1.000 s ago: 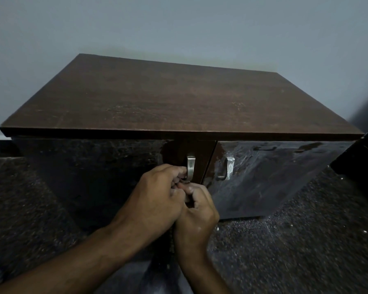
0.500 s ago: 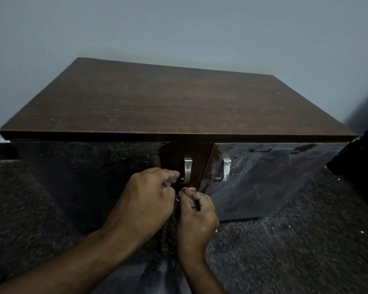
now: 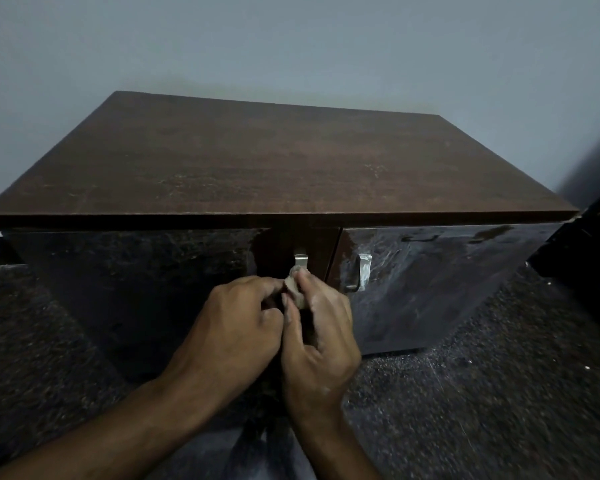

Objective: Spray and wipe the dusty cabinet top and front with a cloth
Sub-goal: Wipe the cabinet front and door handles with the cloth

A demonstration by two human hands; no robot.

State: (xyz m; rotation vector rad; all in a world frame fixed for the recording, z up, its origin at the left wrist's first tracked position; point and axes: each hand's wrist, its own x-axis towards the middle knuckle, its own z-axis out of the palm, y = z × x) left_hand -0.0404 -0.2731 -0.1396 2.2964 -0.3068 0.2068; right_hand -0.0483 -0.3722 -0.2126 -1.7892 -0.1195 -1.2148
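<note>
A low dark-brown cabinet stands against the wall, its dusty top (image 3: 274,168) bare. Two glossy dark doors form the front, each with a metal handle: the left handle (image 3: 300,260) and the right handle (image 3: 363,271). The right door (image 3: 430,278) shows pale smears. My left hand (image 3: 236,330) and my right hand (image 3: 319,341) meet just below the left handle. Both pinch a small beige cloth (image 3: 294,289), most of it hidden between the fingers. No spray bottle is in view.
Dark speckled floor (image 3: 482,393) lies all round the cabinet. A black object (image 3: 589,251) stands close to the cabinet's right end. The grey wall (image 3: 291,46) runs right behind the cabinet.
Both hands stayed under the left handle. The right hand's fingers lifted, and the cloth's end now shows between the fingertips. The view shifted slightly lower.
</note>
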